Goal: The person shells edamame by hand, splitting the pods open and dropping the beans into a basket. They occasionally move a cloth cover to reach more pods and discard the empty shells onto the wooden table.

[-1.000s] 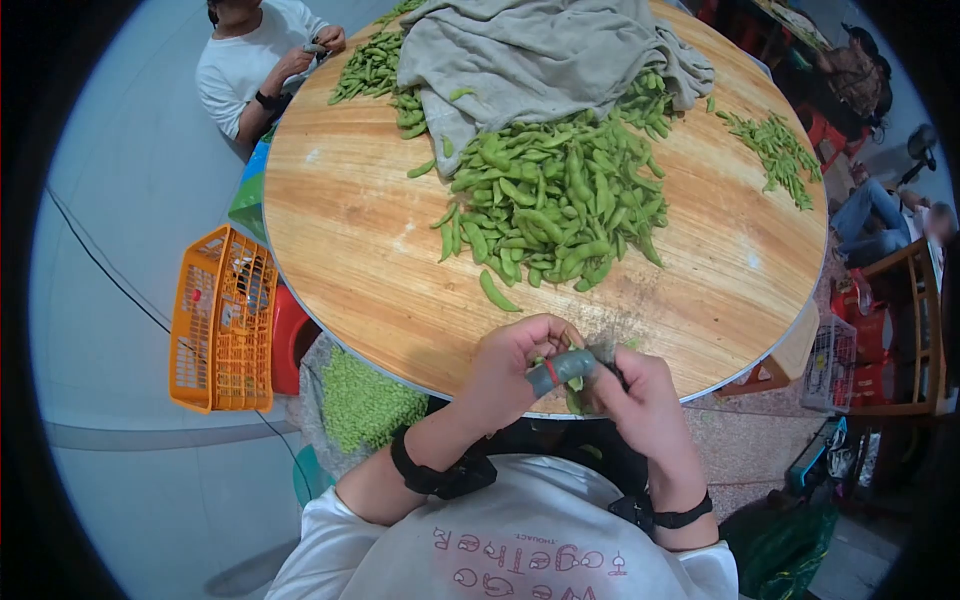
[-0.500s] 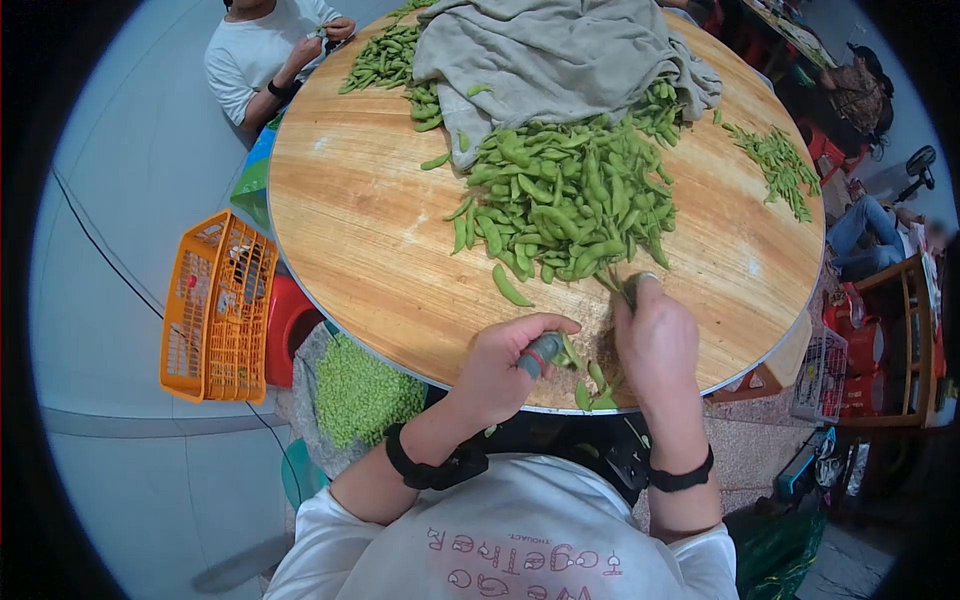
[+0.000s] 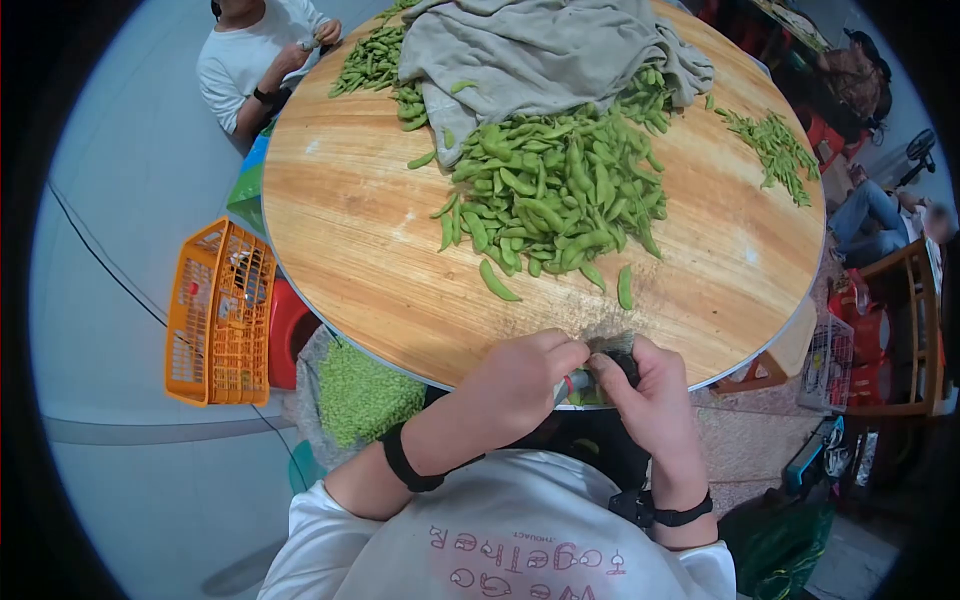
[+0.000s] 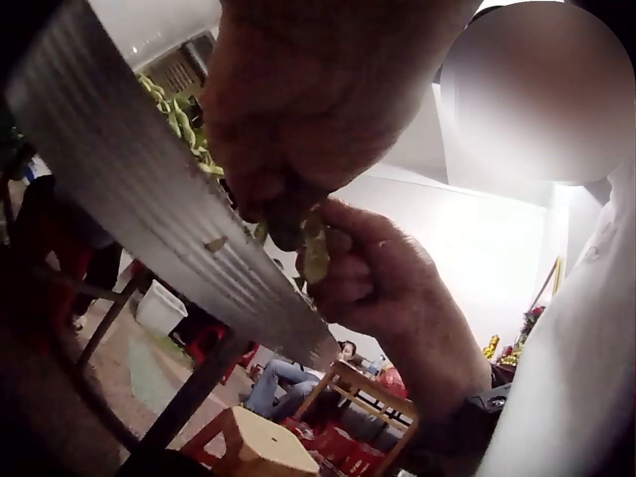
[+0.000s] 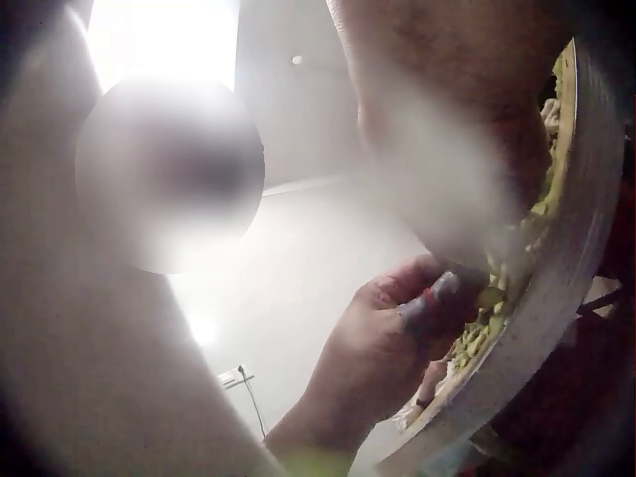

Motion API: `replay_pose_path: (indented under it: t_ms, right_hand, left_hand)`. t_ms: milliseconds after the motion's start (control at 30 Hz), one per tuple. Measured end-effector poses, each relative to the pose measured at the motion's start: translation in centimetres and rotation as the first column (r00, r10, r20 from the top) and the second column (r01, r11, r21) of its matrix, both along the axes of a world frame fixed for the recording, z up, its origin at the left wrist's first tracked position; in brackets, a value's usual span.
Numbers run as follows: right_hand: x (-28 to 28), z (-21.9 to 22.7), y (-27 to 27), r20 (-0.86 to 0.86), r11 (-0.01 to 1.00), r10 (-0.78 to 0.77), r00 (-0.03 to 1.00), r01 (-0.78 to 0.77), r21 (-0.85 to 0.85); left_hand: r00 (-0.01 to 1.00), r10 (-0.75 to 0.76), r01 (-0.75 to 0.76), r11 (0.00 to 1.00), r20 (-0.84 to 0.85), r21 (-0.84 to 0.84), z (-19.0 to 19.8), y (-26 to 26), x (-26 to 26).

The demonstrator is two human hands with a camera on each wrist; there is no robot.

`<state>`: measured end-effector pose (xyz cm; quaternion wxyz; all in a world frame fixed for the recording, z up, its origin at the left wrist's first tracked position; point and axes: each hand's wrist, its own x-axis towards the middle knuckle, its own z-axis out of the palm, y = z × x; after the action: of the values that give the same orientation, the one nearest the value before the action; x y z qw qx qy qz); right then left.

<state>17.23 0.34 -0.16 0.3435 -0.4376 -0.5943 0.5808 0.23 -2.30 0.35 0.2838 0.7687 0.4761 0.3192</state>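
My left hand (image 3: 505,385) and right hand (image 3: 655,400) meet at the near edge of the round wooden table (image 3: 370,290). Both pinch at a green edamame pod (image 4: 316,256), which shows between the fingertips in the left wrist view. The left thumb wears a grey cover (image 5: 415,314) with a red band. Dark covering also shows on the right hand's fingers. Fingers hide most of the pod in the head view. Beyond the hands lies a heap of edamame pods (image 3: 545,200), with a loose pod (image 3: 625,288) in front of it.
A grey cloth (image 3: 530,60) covers the heap's far part. Smaller pods (image 3: 775,145) lie at the table's right. Shelled beans (image 3: 365,395) fill a bag at lower left, near an orange crate (image 3: 220,315). Another person (image 3: 250,60) sits at far left.
My right hand went out to the heap's front edge, then came back beside the left hand. Pods seen under the hands earlier are now mostly hidden. Two pods lie loose by the heap's front.
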Motion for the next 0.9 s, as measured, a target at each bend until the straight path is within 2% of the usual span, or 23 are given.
replay_pose_path:
  t_ms: [33,67,133,233,367,467,567,600,633,667,700,733,767,800,833,867,900]
  right_hand:
    - [-0.2,-0.2,-0.1,0.034,0.993,-0.029,0.999,0.025,0.115]
    - [-0.3,-0.3,0.0,0.032,0.993,-0.030,0.999,0.026,0.115]
    - [-0.4,-0.5,0.1,0.155,0.965,-0.058,0.986,0.015,0.263]
    - [-0.6,-1.0,0.1,0.230,0.934,-0.111,0.967,0.023,0.356]
    - [-1.0,-0.2,0.3,0.245,0.924,-0.131,0.961,0.029,0.380]
    - [-1.1,-0.2,0.5,0.254,0.921,-0.139,0.957,0.031,0.389]
    - [-1.0,-0.2,0.7,0.239,0.927,-0.129,0.962,0.032,0.374]
    - [-0.8,-0.1,0.7,0.074,0.990,-0.081,0.994,0.072,0.125]
    - [-0.6,0.1,0.9,-0.100,0.989,-0.075,0.992,0.061,-0.136]
    - [0.0,0.3,1.2,-0.098,0.989,-0.075,0.992,0.061,-0.138]
    - [0.9,0.6,1.7,-0.109,0.972,0.173,0.979,-0.187,-0.140]
    - [1.7,1.0,2.4,-0.119,0.895,0.409,0.905,-0.423,-0.140]
    - [2.2,1.5,3.5,-0.074,0.722,0.688,0.722,-0.691,-0.036]
    - [1.6,1.6,4.0,-0.074,0.719,0.690,0.720,-0.694,-0.039]
    - [0.7,1.7,4.1,0.257,0.853,0.452,0.854,-0.498,0.156]
    - [-0.2,1.7,4.2,0.489,0.858,0.092,0.867,-0.319,0.404]
    - [-1.1,1.3,5.0,0.631,0.762,-0.200,0.750,-0.286,0.582]
  left_hand:
    - [0.999,0.017,-0.019,0.999,-0.050,-0.040,0.4,-0.1,0.1]
    - [0.999,0.016,-0.018,0.999,-0.051,-0.040,0.4,-0.1,0.2]
    - [0.996,0.025,-0.028,0.999,-0.084,-0.044,0.4,-0.2,0.3]
    - [0.993,0.067,-0.071,0.997,-0.098,-0.040,0.2,-0.4,0.7]
    - [0.987,0.121,-0.127,0.991,-0.105,-0.047,-0.1,-0.5,1.0]
    - [0.983,0.114,-0.116,0.993,-0.141,-0.003,-0.5,-0.2,0.9]
    - [0.992,0.074,-0.072,0.997,-0.100,0.027,-0.8,0.6,-0.2]
    - [0.996,0.039,-0.031,0.995,0.082,-0.095,-0.8,1.0,-0.8]
    - [0.964,0.025,0.031,0.978,0.263,-0.207,-0.8,1.3,-1.4]
    - [0.964,0.027,0.030,0.978,0.265,-0.209,-0.9,1.2,-1.9]
    - [0.873,0.172,0.023,0.919,0.455,-0.392,-1.1,1.1,-2.4]
    - [0.732,0.341,0.063,0.828,0.590,-0.557,-1.4,1.1,-2.9]
    - [0.674,0.373,0.074,0.825,0.638,-0.560,-1.6,1.3,-3.8]
    - [0.671,0.377,0.072,0.824,0.638,-0.562,-1.5,1.4,-3.8]
    - [0.600,0.444,0.056,0.806,0.665,-0.589,-1.1,1.4,-3.7]
    - [0.524,0.508,0.045,0.785,0.683,-0.618,-1.0,1.3,-3.7]
    - [0.522,0.511,0.045,0.783,0.683,-0.620,-1.2,1.2,-3.6]
